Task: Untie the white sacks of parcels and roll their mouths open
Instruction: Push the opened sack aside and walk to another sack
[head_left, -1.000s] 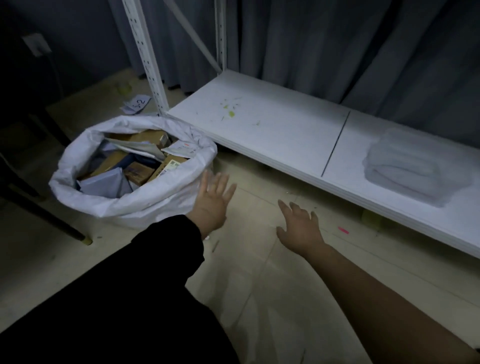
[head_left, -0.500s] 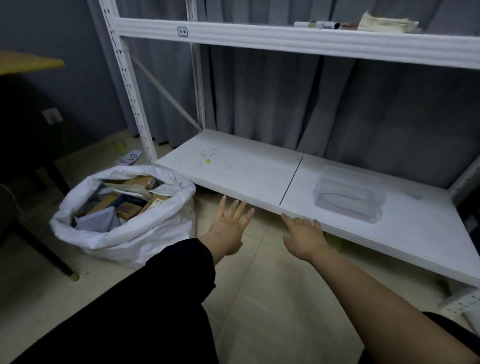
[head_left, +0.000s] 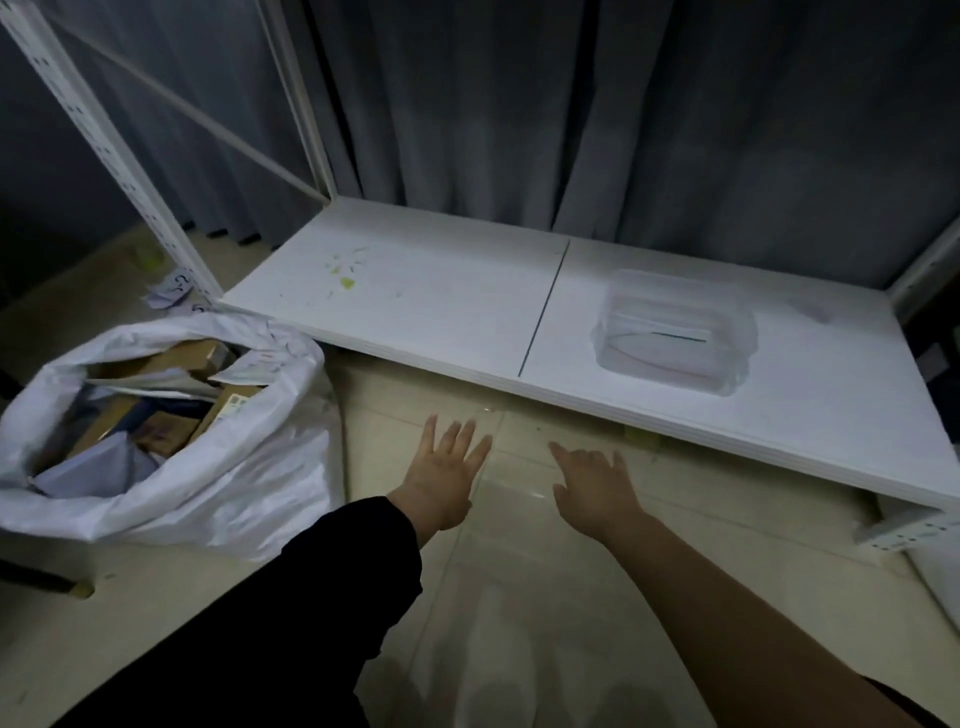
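Observation:
A white woven sack stands on the tiled floor at the left, its mouth rolled down and open. Cardboard boxes and grey mailers fill it. My left hand, in a black sleeve, hovers over the floor just right of the sack with fingers spread and straight, holding nothing. My right hand, bare-armed, is stretched out beside it, fingers relaxed and empty. Neither hand touches the sack. A bit of another white sack shows at the right edge.
A low white shelf board of a metal rack runs across behind the hands, with a clear plastic box on its right half. Grey curtains hang behind. Paper scraps lie by the rack's left upright.
The view swung up to the rack and has dropped back toward the floor. Both hands stay outstretched and empty, now further from the sack than a second ago.

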